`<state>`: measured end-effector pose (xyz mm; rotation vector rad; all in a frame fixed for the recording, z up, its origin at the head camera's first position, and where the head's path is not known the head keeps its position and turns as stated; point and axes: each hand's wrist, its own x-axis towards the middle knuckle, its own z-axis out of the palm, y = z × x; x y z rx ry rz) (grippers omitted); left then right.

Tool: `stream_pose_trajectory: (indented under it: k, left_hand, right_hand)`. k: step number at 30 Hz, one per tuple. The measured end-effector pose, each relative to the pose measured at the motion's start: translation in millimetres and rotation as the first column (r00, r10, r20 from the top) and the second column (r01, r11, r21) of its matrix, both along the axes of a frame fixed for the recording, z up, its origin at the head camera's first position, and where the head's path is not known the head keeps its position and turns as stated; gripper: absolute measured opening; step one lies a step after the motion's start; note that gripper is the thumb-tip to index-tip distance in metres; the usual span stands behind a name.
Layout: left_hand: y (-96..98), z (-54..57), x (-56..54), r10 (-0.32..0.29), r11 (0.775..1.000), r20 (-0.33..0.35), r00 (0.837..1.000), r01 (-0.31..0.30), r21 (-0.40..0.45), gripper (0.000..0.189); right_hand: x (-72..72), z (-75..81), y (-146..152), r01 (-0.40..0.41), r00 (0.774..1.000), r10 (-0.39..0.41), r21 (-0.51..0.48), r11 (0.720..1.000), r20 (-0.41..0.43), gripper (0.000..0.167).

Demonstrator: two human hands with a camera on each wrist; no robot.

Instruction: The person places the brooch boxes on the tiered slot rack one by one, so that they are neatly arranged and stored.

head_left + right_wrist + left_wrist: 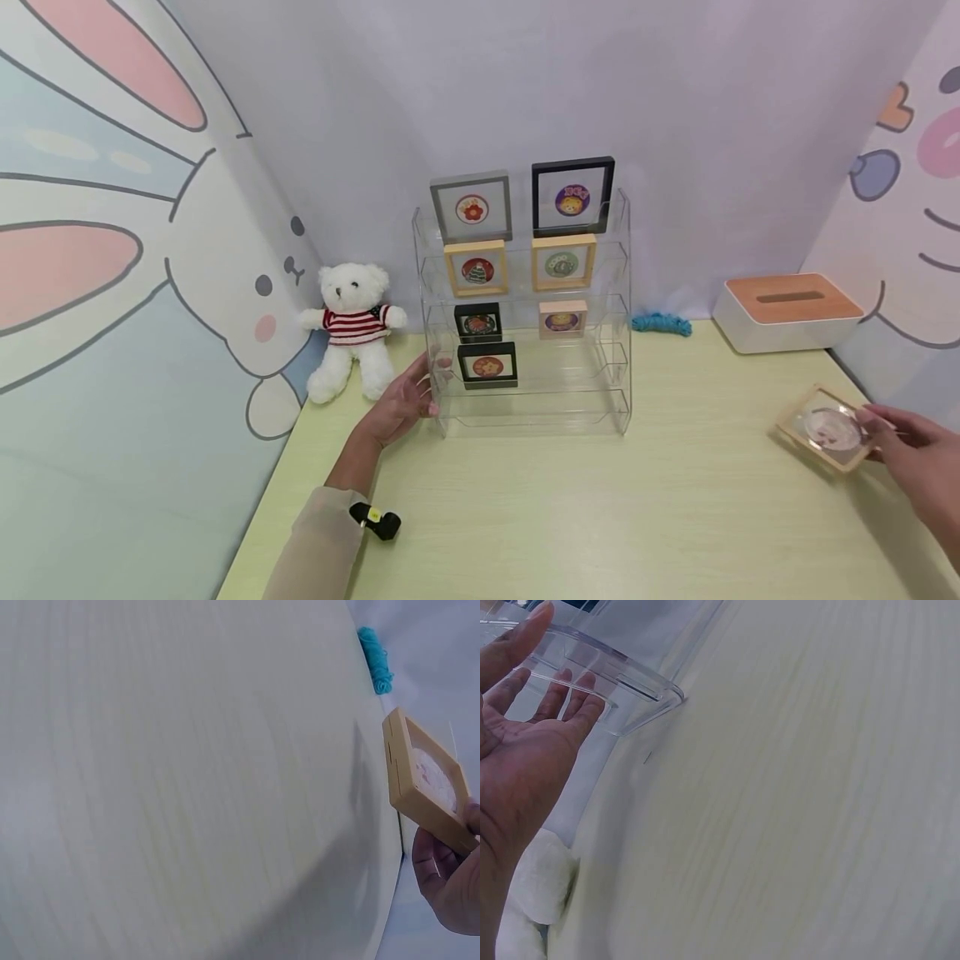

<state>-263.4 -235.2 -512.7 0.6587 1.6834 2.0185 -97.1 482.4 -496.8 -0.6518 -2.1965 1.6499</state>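
At the right, my right hand (915, 458) pinches a light wood display frame (797, 435) by one corner, thumb over its face and fingers beneath. The frame has a clear window with a round pale piece inside; it is held tilted above the table, its thick edge (401, 769) showing in the right wrist view. My left hand (403, 407) is at the lower left side of a clear acrylic tiered stand (555, 408), fingers spread and relaxed against it. In the left wrist view the fingertips overlap the stand's clear edge (649, 686), thumb apart from them.
Small framed pieces, such as a black frame (488, 384) and a pink frame (562, 333), stand on the tiers. A white teddy bear (352, 287) sits left. Behind at the right are a blue yarn bundle (662, 324) and a tissue box (757, 333) by the wall.
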Motion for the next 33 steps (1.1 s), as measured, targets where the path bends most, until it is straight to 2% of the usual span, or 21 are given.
stream_pose_trajectory:
  k: [4,7,10,13,18,24,31,33]
  left_hand:
    - [0.6,-0.2,0.2,-0.008,1.000,0.002,1.000,0.008,0.014,0.105]
    - [1.1,0.1,0.2,-0.012,1.000,0.008,1.000,0.012,0.022,0.105]
    - [1.8,1.1,1.1,-0.008,1.000,0.018,1.000,0.007,0.020,0.106]
    - [2.1,2.0,1.9,-0.003,1.000,0.023,1.000,0.002,0.015,0.106]
    - [2.0,2.2,1.9,0.007,1.000,0.017,1.000,-0.007,0.004,0.106]
    - [1.5,1.3,1.0,0.007,1.000,0.016,1.000,-0.007,0.004,0.106]
    - [1.8,1.6,1.6,0.015,1.000,0.015,1.000,-0.015,-0.007,0.107]
    - [2.0,2.3,2.0,0.018,1.000,0.019,1.000,-0.018,-0.009,0.107]
  right_hand:
    - [-5.1,8.5,-9.0,0.047,0.994,-0.061,0.142,0.989,0.093,0.028]
    - [-8.7,13.7,-15.9,0.047,0.991,-0.075,0.231,0.972,0.112,0.025]
    - [-13.2,18.2,-24.4,0.037,0.998,-0.049,0.260,0.965,0.037,0.030]
    - [-19.1,24.0,-35.4,0.009,0.999,0.002,0.238,0.971,-0.046,0.033]
    - [-29.7,36.8,-55.7,-0.026,0.991,0.060,0.269,0.963,-0.117,0.020]
    - [-42.5,50.8,-78.0,-0.051,0.966,0.128,0.321,0.946,-0.226,0.020]
    - [-57.4,64.7,-104.0,-0.081,0.934,0.216,0.418,0.905,-0.285,0.026]
    - [-61.2,69.3,-112.4,-0.085,0.925,0.229,0.425,0.901,-0.302,0.026]
